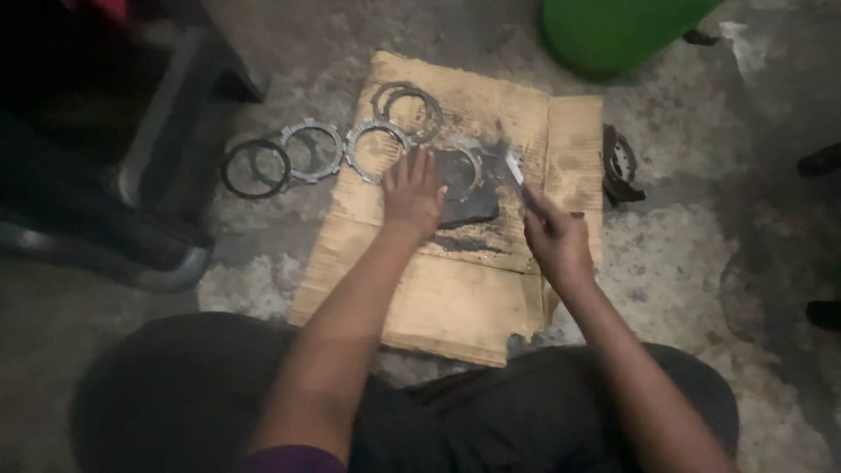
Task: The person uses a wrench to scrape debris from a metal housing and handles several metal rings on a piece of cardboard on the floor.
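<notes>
Our left hand (pixel 412 194) lies flat, fingers spread, on a ring (pixel 462 172) on the dark pad (pixel 469 210) mid-cardboard (pixel 438 289). Our right hand (pixel 554 238), at 3 o'clock, grips a tool (pixel 514 166) touching the ring. More rings (pixel 311 151) lie at 10 o'clock.

Two rings (pixel 408 111) lie at the cardboard's (pixel 438 298) back edge. Two more rings (pixel 282 158) lie on the floor (pixel 771 263) off its left edge.

Bare forearms and hands (pixel 412 197), no gloves or rings visible. Purple sleeve (pixel 293 458) on left upper arm. Dark trousers (pixel 175 394) over both knees.
</notes>
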